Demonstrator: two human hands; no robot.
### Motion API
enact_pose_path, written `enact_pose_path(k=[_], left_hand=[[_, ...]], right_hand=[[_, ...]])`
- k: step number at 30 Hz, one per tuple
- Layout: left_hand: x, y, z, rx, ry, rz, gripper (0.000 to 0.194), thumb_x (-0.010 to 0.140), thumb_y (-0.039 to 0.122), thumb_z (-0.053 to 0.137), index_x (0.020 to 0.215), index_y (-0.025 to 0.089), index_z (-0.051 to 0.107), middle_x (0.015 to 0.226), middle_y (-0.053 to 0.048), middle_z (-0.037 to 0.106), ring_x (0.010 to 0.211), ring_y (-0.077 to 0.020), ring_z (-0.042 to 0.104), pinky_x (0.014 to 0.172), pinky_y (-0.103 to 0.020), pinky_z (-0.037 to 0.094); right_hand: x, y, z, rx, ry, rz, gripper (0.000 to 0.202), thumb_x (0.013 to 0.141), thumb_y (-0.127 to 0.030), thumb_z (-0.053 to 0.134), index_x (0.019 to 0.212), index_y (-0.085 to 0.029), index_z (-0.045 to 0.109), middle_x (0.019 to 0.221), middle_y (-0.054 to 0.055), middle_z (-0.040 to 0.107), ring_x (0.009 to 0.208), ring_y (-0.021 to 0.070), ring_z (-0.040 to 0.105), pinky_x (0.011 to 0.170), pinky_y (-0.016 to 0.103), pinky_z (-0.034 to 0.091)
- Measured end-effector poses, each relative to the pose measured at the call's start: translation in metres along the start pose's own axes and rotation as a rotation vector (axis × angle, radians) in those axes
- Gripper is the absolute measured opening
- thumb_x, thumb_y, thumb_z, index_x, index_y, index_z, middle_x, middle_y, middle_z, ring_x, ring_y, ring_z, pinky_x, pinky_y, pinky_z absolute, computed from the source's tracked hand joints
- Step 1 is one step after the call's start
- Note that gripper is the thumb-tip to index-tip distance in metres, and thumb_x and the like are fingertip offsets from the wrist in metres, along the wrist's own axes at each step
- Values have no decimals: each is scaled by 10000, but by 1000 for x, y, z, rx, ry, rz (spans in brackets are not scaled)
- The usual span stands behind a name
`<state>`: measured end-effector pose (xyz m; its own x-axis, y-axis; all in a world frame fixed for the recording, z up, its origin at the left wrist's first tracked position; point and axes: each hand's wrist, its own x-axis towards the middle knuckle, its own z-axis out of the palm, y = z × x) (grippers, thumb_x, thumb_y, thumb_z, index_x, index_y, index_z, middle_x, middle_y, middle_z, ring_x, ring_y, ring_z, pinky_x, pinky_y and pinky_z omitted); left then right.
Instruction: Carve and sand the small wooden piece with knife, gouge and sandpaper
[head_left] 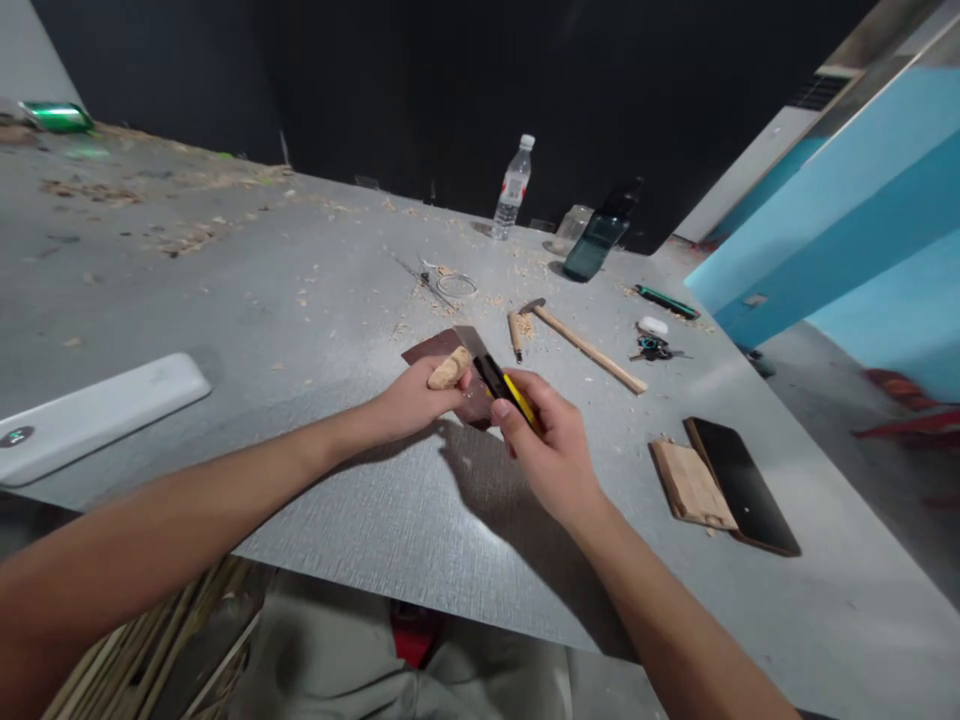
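While gripping a pale wooden piece [448, 369] in the left hand [412, 400], holds a yellow-and-black knife [492, 378] close alongside in the right hand [551, 440]

Clamped on the wood, on the left: pokes out at the top of the grip, long axis slanting up and right, toward the knife. Closed round the handle [526, 404], on the right: points up and leftward, away from the body, roughly across the wood's line. Look how close! Lies just left of and below the blade [469, 340]; touching or barely apart, cannot tell from here. Nearer to the left hand, clearly, being held in it. See beneath, over the grey table [360, 530]: shows as a dark reddish sheet [477, 408], pinched or simply lying flat, hard to say.
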<state>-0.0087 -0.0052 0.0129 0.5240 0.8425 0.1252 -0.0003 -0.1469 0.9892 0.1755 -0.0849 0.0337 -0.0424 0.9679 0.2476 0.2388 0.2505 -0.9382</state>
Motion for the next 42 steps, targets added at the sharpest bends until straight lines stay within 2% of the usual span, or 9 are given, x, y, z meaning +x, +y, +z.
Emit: enact_pose_path(k=[3,5,11,17,23,27,31,35,42], left_hand=[[1,-4,-3,64,12,84,101,740,175,616,756,195,518,762,20,558,711,-119,501,653,-252,405],[-1,-2,-4,153,20,103,116,773,147,608,753,196,504,750,27,543,691,-113,479,627,-245,376],[-5,5,-6,235,-3,119,90,782,118,589,842,185,585,823,18,601,745,-126,552,691,-263,427],[-8,5,-9,441,50,168,72,835,160,605,899,192,599,847,10,647,777,-148,587,708,-271,414],[-11,7,-11,595,63,151,152,807,182,654,861,220,517,786,23,619,693,-147,526,639,-277,330],[-11,8,-10,618,59,134,210,821,246,691,846,228,483,781,17,603,695,-155,520,639,-283,322],[-12,11,-8,550,11,143,224,829,285,711,855,227,496,797,20,608,698,-151,517,634,-279,321],[-13,12,-8,507,-24,164,162,839,250,684,874,220,528,816,23,625,719,-148,539,648,-276,335],[-11,8,-7,587,-27,131,170,849,174,631,798,221,476,726,28,583,666,-149,518,618,-293,296]], right_hand=[[-6,-6,4,-260,-125,-100,252,1054,-432,595,1164,-255,735,917,36,735,800,202,655,738,343,461],[-8,-10,6,-352,-165,-106,289,1077,-440,541,1140,-233,733,958,62,755,842,225,670,762,356,452],[-7,-7,3,-490,-122,-116,376,1092,-508,475,1166,-224,710,952,88,754,815,243,667,732,359,430],[-3,-5,-1,-606,-182,-51,458,1093,-600,416,1014,-226,669,826,62,693,720,225,601,670,343,372],[-3,-6,-3,-588,-238,-19,503,1109,-610,337,861,-241,572,773,41,651,673,205,558,650,336,337],[-2,-5,-5,-628,-265,-10,473,1097,-610,379,929,-235,614,778,48,662,697,220,582,650,338,342],[-2,-2,-5,-578,-333,-13,509,1103,-616,343,1008,-218,645,772,42,655,698,218,589,648,340,342],[-2,-1,-5,-558,-331,-15,524,1099,-623,342,1011,-211,654,712,23,617,651,207,558,638,338,337],[-4,-1,-1,-556,-320,-64,427,1095,-516,419,1261,-215,674,767,33,687,633,207,576,634,326,373]])
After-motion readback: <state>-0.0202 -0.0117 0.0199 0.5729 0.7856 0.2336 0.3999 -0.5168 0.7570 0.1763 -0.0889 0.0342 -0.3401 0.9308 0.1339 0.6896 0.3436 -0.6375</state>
